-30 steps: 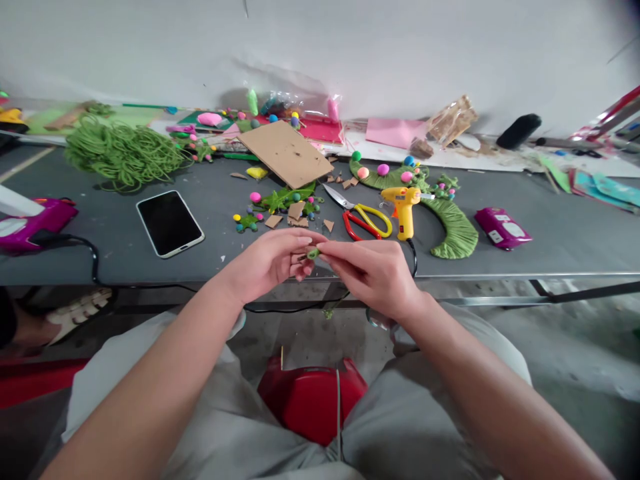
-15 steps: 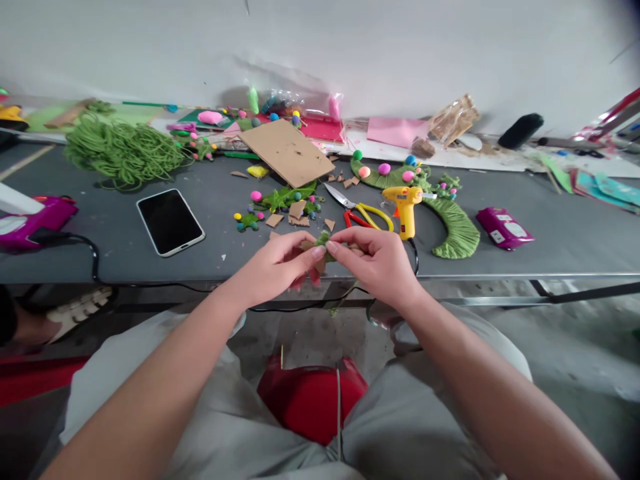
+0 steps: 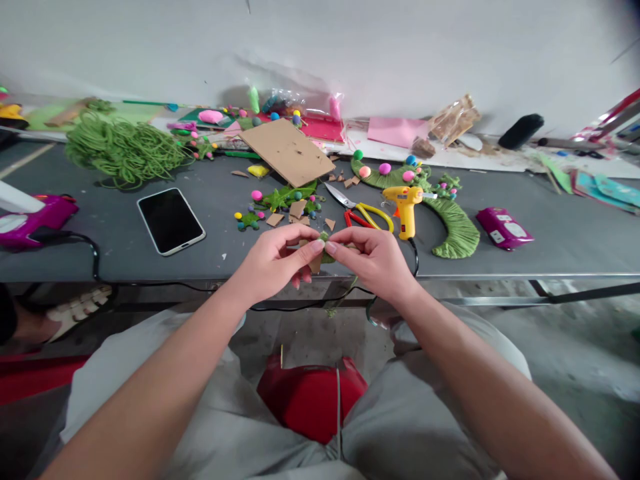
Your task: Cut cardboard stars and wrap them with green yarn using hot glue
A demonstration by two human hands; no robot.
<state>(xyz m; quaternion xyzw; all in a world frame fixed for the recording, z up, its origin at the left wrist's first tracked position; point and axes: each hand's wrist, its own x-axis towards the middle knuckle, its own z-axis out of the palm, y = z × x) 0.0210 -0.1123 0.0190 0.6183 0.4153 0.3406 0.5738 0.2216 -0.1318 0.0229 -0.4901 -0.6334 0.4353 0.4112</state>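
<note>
At the table's front edge, my left hand (image 3: 280, 263) and my right hand (image 3: 375, 263) meet, thumbs and forefingers pinching a small cardboard piece (image 3: 315, 264) with green yarn (image 3: 326, 256) on it. The fingers hide most of it. Just beyond lie cardboard scraps (image 3: 299, 210) and small green yarn shapes with pom-poms (image 3: 249, 219). Scissors (image 3: 357, 208) with red and yellow handles rest behind my right hand. Beside them stands a yellow glue gun (image 3: 406, 208), its black cord running down off the edge. A crescent wrapped in green yarn (image 3: 457, 230) curves behind the glue gun.
A phone (image 3: 171, 221) and a heap of green yarn (image 3: 123, 148) lie on the left. Farther back is a cardboard sheet (image 3: 287, 152). Purple power blocks sit at the right (image 3: 505, 228) and far left (image 3: 35, 223). Another person's foot (image 3: 75, 313) shows below the table.
My fingers have shifted slightly around the small piece, and its cardboard part is turned a little. Both hands stay in nearly the same place; the table items have not moved.
</note>
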